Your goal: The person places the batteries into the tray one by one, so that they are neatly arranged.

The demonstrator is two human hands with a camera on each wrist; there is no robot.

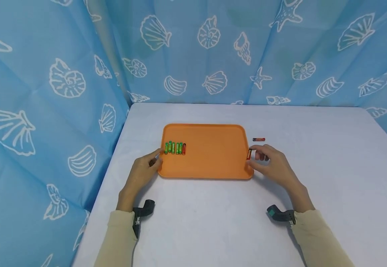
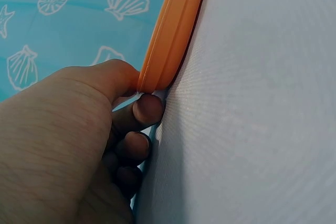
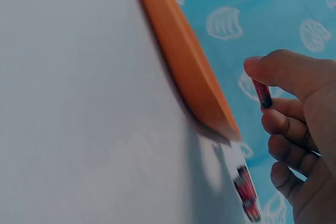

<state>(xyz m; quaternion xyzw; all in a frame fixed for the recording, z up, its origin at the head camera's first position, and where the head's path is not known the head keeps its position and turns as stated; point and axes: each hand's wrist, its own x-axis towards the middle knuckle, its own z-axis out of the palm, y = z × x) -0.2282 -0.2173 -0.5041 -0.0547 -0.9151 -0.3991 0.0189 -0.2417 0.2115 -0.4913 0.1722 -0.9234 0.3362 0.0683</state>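
An orange tray [image 1: 213, 155] lies on the white table, with a row of several green batteries [image 1: 173, 148] and one red battery [image 1: 184, 149] standing side by side near its left end. My left hand [image 1: 144, 167] pinches the tray's left edge; in the left wrist view the thumb lies at the rim and the index fingertip sits just under it. Between the thumb and index finger of my right hand [image 1: 271, 163] is a red and black battery [image 3: 262, 93], held over the tray's right edge. The other right fingers are loosely curled.
Another red and black battery [image 1: 258, 139] lies on the white table [image 1: 213, 215] just right of the tray's far right corner. A blue curtain [image 1: 193, 52] with white shell prints hangs behind the table and along its left side.
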